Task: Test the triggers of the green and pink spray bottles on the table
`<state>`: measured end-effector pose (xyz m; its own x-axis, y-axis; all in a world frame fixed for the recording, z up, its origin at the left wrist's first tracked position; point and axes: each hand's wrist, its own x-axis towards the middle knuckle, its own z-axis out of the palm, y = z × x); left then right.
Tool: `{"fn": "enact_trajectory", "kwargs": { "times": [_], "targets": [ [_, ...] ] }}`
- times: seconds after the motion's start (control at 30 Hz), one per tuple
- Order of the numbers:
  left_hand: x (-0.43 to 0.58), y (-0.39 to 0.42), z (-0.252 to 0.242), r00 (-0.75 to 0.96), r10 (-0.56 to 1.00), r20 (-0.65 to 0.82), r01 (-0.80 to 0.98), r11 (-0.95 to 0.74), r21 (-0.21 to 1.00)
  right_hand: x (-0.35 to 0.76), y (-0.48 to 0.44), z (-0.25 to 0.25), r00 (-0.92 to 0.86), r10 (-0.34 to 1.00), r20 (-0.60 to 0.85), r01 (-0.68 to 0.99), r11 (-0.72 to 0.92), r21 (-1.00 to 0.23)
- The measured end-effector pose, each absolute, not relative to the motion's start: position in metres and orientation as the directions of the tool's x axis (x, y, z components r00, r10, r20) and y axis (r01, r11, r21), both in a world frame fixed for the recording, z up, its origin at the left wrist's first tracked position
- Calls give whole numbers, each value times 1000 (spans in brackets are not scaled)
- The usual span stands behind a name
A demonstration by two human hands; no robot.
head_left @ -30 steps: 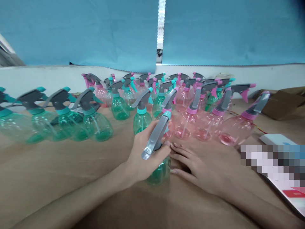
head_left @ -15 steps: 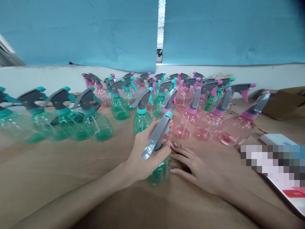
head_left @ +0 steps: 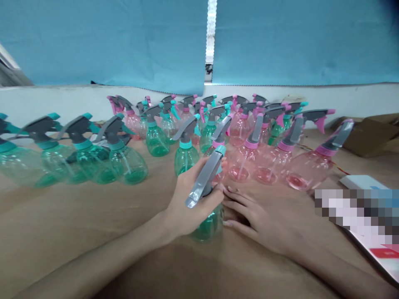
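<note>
My left hand (head_left: 187,203) is wrapped round the neck of a green spray bottle (head_left: 207,227) with a grey and teal trigger head. The bottle stands on the table in front of me, its nozzle pointing away. My right hand (head_left: 255,218) lies with fingers stretched out on the table, its fingertips close to the bottle's right side; whether they touch it I cannot tell. Just beyond are another green spray bottle (head_left: 186,160) and a pink spray bottle (head_left: 241,164), the nearest ones to my hands. The collar of the held bottle is hidden by my fingers.
Several green spray bottles (head_left: 127,166) stand in a row at the left. Several pink ones, such as the far pink bottle (head_left: 307,168), stand at the right, with mixed colours behind. A brown cardboard piece (head_left: 368,135) and a white box (head_left: 363,182) lie at the right.
</note>
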<state>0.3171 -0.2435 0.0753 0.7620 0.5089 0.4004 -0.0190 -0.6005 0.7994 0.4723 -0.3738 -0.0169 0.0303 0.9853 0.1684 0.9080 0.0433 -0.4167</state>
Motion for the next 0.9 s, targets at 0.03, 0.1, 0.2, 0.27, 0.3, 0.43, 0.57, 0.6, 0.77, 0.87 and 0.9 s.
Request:
{"fn": "enact_trajectory", "kwargs": {
  "times": [0.03,0.1,0.2,0.27,0.3,0.43,0.57,0.6,0.77,0.87,0.9],
  "targets": [
    [317,-243,75,764,508,398,-19,-599,801,472,-374,-17,30,986,165,910,41,-412],
    [317,-243,75,766,505,398,-23,-598,801,472,-374,-17,31,985,168,912,40,-407],
    [317,-244,75,759,511,404,-17,-605,796,473,-374,-18,26,982,187,907,55,-417],
    [317,-244,75,754,518,403,-9,-606,795,473,-374,-18,25,981,192,907,58,-418],
    [317,-244,75,753,520,405,-10,-605,796,473,-374,-18,27,981,190,909,55,-414],
    [317,-243,75,760,511,402,-25,-595,803,473,-374,-17,35,985,167,916,35,-399],
    [317,-244,76,760,511,402,-22,-598,801,473,-374,-16,33,987,158,913,34,-406],
    [317,-244,76,759,512,402,-19,-600,800,473,-374,-16,29,988,154,914,36,-404],
    [317,-244,76,754,511,412,-33,-598,801,474,-374,-17,22,988,151,910,43,-412],
    [318,-243,76,759,507,409,-35,-596,803,473,-374,-18,30,987,160,907,41,-419],
    [318,-243,75,759,506,411,-35,-598,801,473,-374,-18,31,986,162,909,39,-416]
  ]
}}
